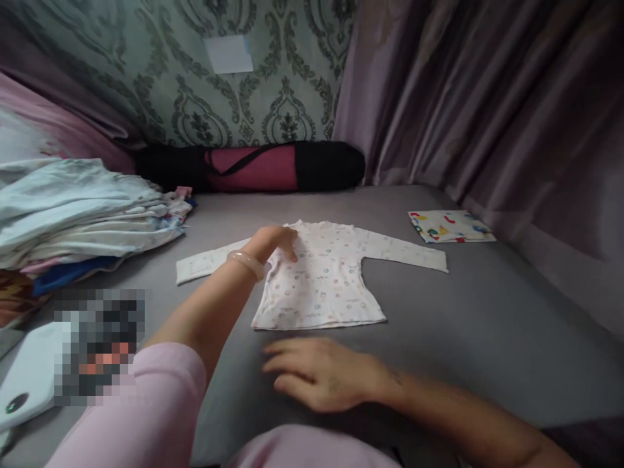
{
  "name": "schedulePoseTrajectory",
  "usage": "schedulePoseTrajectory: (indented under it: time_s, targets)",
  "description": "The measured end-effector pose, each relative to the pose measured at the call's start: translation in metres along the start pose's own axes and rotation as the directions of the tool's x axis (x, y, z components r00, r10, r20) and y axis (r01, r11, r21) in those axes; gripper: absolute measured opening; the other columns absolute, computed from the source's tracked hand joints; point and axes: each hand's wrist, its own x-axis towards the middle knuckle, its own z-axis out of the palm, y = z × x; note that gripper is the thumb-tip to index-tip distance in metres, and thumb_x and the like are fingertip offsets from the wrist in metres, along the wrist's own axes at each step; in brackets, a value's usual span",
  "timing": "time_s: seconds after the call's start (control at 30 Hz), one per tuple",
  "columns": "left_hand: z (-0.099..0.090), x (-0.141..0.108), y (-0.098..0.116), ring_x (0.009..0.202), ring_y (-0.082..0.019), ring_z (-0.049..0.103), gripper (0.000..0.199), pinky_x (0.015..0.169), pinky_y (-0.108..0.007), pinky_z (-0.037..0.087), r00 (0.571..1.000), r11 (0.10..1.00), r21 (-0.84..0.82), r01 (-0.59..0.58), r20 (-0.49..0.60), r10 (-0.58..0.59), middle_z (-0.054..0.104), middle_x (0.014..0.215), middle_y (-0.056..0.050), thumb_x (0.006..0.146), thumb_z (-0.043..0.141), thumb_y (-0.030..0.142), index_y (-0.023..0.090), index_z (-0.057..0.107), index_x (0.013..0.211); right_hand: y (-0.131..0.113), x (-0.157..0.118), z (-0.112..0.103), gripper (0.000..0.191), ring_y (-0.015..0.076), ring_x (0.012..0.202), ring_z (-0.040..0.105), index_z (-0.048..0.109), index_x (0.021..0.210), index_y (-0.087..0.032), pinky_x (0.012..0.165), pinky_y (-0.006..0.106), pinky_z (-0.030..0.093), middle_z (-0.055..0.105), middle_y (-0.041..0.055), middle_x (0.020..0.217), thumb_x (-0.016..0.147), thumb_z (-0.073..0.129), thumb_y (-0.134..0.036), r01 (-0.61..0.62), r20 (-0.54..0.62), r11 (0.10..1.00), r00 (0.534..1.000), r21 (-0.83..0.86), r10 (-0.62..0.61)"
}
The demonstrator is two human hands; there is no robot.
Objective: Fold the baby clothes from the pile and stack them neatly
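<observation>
1. My left hand (275, 242) lies flat, fingers loosely spread, on the left shoulder of the small white top (319, 276); it presses the cloth and holds nothing. A pale bangle (246, 262) sits on that wrist.
2. My right hand (324, 374) rests palm down, fingers open and relaxed, on the grey bed (487, 325) just below the top's hem, not touching the cloth.
3. The small white top lies face up in the middle of the bed, both long sleeves stretched out to the sides, its print made of small coloured dots.
4. To the far right, a folded cloth with bright shapes (451, 225) lies well apart from the top.
5. At my left, a pile of folded clothes (82, 208) sits on the bed.
6. Behind, a black and pink roll bag (253, 167) lies along the patterned wall (273, 78).
</observation>
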Motion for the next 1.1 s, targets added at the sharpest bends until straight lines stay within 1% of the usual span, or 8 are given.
schedulePoseTrajectory:
  time_s: [0.07, 0.17, 0.27, 0.37, 0.53, 0.7, 0.83, 1.1]
  targets:
    - [0.001, 0.003, 0.019, 0.107, -0.031, 0.057, 0.056, 0.088, -0.036, 0.044, 1.0, 0.997, 0.071, -0.011, -0.013, 0.012, 0.063, 0.118, -0.014, 0.058, 0.08, 0.035, 0.018, 0.065, 0.11, 0.018, -0.024, -0.018, 0.031, 0.0144, 0.099, 0.062, 0.065, 0.108, -0.022, 0.087, 0.025, 0.043, 0.069, 0.0027, 0.107, 0.098, 0.037, -0.031, -0.292, -0.243, 0.956, 0.929, -0.025, 0.278]
    - [0.008, 0.01, 0.059, 0.1, -0.024, 0.061, 0.038, 0.085, -0.03, 0.045, 0.975, 0.98, 0.023, -0.198, -0.102, 0.2, 0.063, 0.118, -0.014, 0.078, 0.065, 0.032, 0.016, 0.064, 0.113, 0.057, -0.061, -0.038, 0.029, 0.0169, 0.082, 0.064, 0.065, 0.091, -0.019, 0.069, 0.025, 0.04, 0.07, 0.0063, 0.09, 0.096, 0.039, -0.03, -0.741, -0.53, 0.667, 0.598, -0.08, 0.601]
    - [0.02, 0.022, 0.105, 0.084, -0.016, 0.063, 0.025, 0.076, -0.024, 0.045, 0.914, 0.907, -0.133, -0.4, -0.131, 0.384, 0.07, 0.097, -0.009, 0.086, 0.054, 0.026, 0.014, 0.069, 0.101, 0.081, -0.088, -0.044, 0.027, 0.0182, 0.076, 0.063, 0.063, 0.086, -0.019, 0.061, 0.026, 0.034, 0.069, 0.0063, 0.083, 0.095, 0.042, -0.034, -0.881, -0.524, 0.463, 0.439, -0.094, 0.73]
    - [0.03, 0.036, 0.144, 0.08, -0.017, 0.063, 0.022, 0.073, -0.024, 0.045, 0.929, 0.91, -0.19, -0.367, -0.12, 0.35, 0.071, 0.09, -0.009, 0.085, 0.057, 0.028, 0.012, 0.07, 0.094, 0.082, -0.096, -0.039, 0.026, 0.0175, 0.075, 0.061, 0.06, 0.085, -0.02, 0.06, 0.026, 0.032, 0.067, 0.0054, 0.085, 0.094, 0.043, -0.037, -0.883, -0.503, 0.461, 0.438, -0.087, 0.745]
    - [0.035, 0.048, 0.175, 0.097, -0.025, 0.063, 0.041, 0.079, -0.029, 0.048, 0.996, 0.992, -0.112, -0.054, -0.079, 0.045, 0.068, 0.106, -0.015, 0.078, 0.068, 0.041, 0.012, 0.064, 0.107, 0.069, -0.088, -0.03, 0.02, 0.0167, 0.08, 0.059, 0.056, 0.082, -0.02, 0.064, 0.025, 0.033, 0.064, 0.0053, 0.088, 0.092, 0.048, -0.035, -0.839, -0.516, 0.543, 0.481, -0.038, 0.709]
    - [0.034, 0.052, 0.178, 0.097, -0.023, 0.064, 0.025, 0.082, -0.028, 0.049, 0.996, 0.993, -0.119, -0.005, -0.089, -0.006, 0.069, 0.103, -0.012, 0.079, 0.063, 0.027, 0.015, 0.066, 0.101, 0.065, -0.086, -0.029, 0.015, 0.0163, 0.071, 0.06, 0.053, 0.101, -0.021, 0.061, 0.024, 0.034, 0.064, 0.0023, 0.079, 0.091, 0.048, -0.03, -0.803, -0.504, 0.577, 0.441, 0.148, 0.742]
    - [0.04, 0.058, 0.175, 0.096, -0.022, 0.064, 0.024, 0.08, -0.028, 0.048, 0.988, 0.985, -0.173, -0.01, -0.15, -0.017, 0.069, 0.102, -0.012, 0.08, 0.056, 0.021, 0.014, 0.068, 0.099, 0.063, -0.087, -0.028, 0.03, 0.0172, 0.07, 0.062, 0.051, 0.121, -0.024, 0.063, 0.025, 0.036, 0.068, 0.0022, 0.082, 0.092, 0.043, -0.026, -0.785, -0.506, 0.606, 0.474, 0.128, 0.721]
    - [0.052, 0.067, 0.166, 0.077, -0.017, 0.063, 0.024, 0.069, -0.024, 0.046, 0.981, 0.951, -0.306, -0.045, -0.191, -0.015, 0.069, 0.079, -0.009, 0.084, 0.053, 0.03, 0.012, 0.07, 0.087, 0.062, -0.093, -0.035, 0.025, 0.0175, 0.069, 0.062, 0.063, 0.1, -0.022, 0.057, 0.025, 0.032, 0.069, 0.004, 0.078, 0.091, 0.045, -0.036, -0.849, -0.359, 0.528, 0.49, 0.008, 0.794]
